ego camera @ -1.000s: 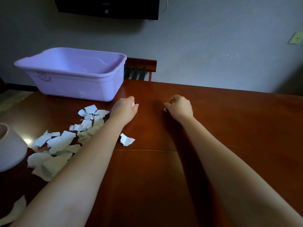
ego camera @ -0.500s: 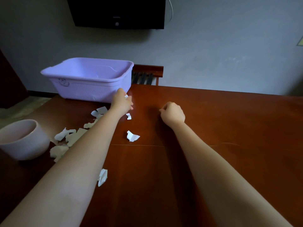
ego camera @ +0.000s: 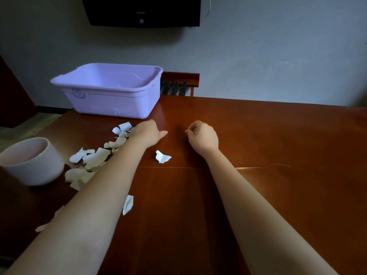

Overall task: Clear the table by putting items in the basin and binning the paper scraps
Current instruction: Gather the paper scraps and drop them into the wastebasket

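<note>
**A:** What's the table like up close?

**B:** Polished wood. I'm looking at a table that's reddish-brown, smooth and glossy enough to throw back light near the far edge.

**A:** And the basin?

**B:** The basin is lilac plastic. The rim is smooth with a soft sheen, and the outer wall is finely ribbed, almost mesh-like.

**A:** The litter?

**B:** The paper scraps are thin, white and matt, with ragged torn edges. Some are crumpled. On my left, the bowl looks like pale matt ceramic with fine vertical ribbing.
</note>
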A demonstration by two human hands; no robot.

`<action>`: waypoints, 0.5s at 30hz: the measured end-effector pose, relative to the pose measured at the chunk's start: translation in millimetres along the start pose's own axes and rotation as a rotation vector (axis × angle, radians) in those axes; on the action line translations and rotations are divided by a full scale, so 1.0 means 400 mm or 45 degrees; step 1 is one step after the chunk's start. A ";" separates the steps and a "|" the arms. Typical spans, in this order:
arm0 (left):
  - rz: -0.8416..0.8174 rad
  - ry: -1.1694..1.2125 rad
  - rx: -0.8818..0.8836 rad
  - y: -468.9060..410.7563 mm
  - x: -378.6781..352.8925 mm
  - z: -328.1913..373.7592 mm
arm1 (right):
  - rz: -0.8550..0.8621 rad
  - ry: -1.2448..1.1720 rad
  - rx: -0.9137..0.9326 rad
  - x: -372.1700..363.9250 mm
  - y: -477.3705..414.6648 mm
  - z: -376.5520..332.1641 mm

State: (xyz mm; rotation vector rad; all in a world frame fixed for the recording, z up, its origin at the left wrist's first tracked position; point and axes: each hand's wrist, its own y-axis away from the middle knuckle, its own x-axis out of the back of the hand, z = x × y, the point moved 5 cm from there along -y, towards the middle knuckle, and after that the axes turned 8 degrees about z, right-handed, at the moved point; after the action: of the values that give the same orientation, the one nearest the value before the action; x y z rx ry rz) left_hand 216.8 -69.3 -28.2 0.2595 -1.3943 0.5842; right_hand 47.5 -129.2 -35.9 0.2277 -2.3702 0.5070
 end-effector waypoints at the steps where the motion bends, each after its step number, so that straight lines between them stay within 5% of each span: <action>1: 0.016 -0.057 -0.001 0.005 -0.005 0.001 | -0.001 0.005 0.010 0.000 0.000 0.000; 8: 0.140 -0.063 -0.030 0.034 -0.002 0.014 | -0.022 0.000 0.027 0.004 0.005 -0.005; 15: 0.321 1.022 0.365 0.043 0.087 -0.018 | -0.018 -0.142 -0.028 0.022 0.046 -0.015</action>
State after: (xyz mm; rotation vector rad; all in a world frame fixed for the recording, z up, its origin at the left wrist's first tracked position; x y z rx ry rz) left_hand 216.0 -43.1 1.3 0.0557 -0.5642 0.9692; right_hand 39.2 -110.0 -31.2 0.2684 -2.4793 0.4720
